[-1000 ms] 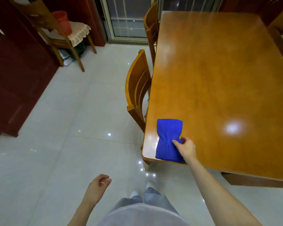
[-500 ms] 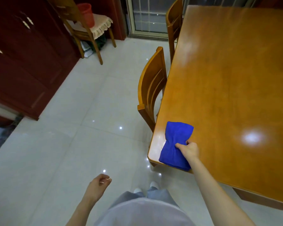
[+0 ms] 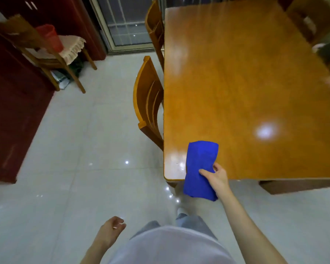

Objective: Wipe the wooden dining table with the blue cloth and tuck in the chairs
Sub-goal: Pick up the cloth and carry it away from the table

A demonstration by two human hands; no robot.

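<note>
The folded blue cloth (image 3: 200, 168) hangs half over the near left corner of the wooden dining table (image 3: 246, 82). My right hand (image 3: 216, 177) pinches its middle, thumb on top. My left hand (image 3: 111, 230) hangs loose by my hip over the floor, fingers curled, holding nothing. A wooden chair (image 3: 148, 103) stands against the table's left side, its back close to the edge. A second chair (image 3: 154, 27) stands farther along the same side. Part of another chair (image 3: 311, 20) shows at the far right.
A spare wooden chair (image 3: 46, 52) with a lace cushion and a red bucket (image 3: 51, 36) stands at the back left beside dark red cabinets (image 3: 10, 111). A glass door (image 3: 126, 25) is behind. Glossy white tiles (image 3: 74, 149) cover the floor left of the table.
My right hand has drawn the cloth back toward me, so its near half now hangs off the table's corner. The view has shifted a little; my left hand has stayed by my side.
</note>
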